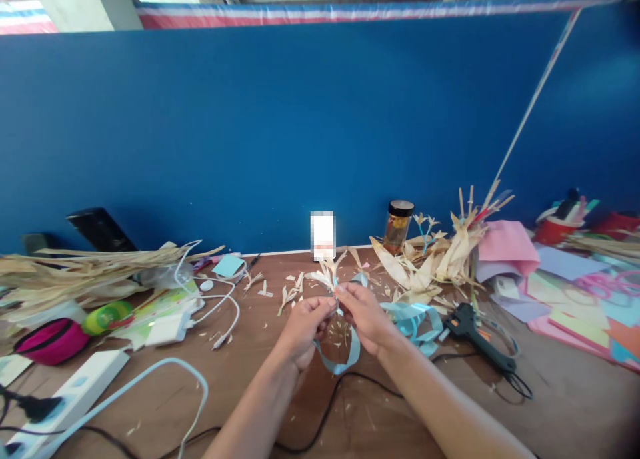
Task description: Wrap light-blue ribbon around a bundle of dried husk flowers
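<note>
My left hand (304, 325) and my right hand (364, 314) meet above the brown desk, fingertips pinched together on a small bundle of dried husk strips (327, 272) that fans upward. A light blue ribbon (350, 352) is held with the bundle: it loops down below my hands and trails right into a loose pile (415, 319). Husk scraps lie scattered on the wood under my hands.
A black glue gun (475, 332) lies right of the ribbon, its cord running under my arms. Dried husks (430, 259), a dark-lidded jar (399, 225) and pink cloth (505, 245) sit behind. At left: long husk strips (75, 272), white chargers and cables (200, 305), power strip (65, 392).
</note>
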A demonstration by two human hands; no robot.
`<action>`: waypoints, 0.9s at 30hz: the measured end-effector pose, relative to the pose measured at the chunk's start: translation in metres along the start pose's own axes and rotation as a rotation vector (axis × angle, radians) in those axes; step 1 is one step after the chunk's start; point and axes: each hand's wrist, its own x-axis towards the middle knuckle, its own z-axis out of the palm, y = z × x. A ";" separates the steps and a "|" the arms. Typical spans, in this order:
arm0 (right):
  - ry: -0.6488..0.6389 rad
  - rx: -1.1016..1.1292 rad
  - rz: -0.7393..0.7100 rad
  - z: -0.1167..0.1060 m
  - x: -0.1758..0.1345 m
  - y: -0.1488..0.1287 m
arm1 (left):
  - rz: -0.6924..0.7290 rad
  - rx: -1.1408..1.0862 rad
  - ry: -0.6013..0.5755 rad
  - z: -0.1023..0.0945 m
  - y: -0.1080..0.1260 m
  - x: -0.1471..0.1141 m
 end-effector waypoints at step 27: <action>-0.177 0.115 0.084 -0.002 -0.001 0.001 | -0.054 -0.050 -0.120 -0.009 0.005 -0.003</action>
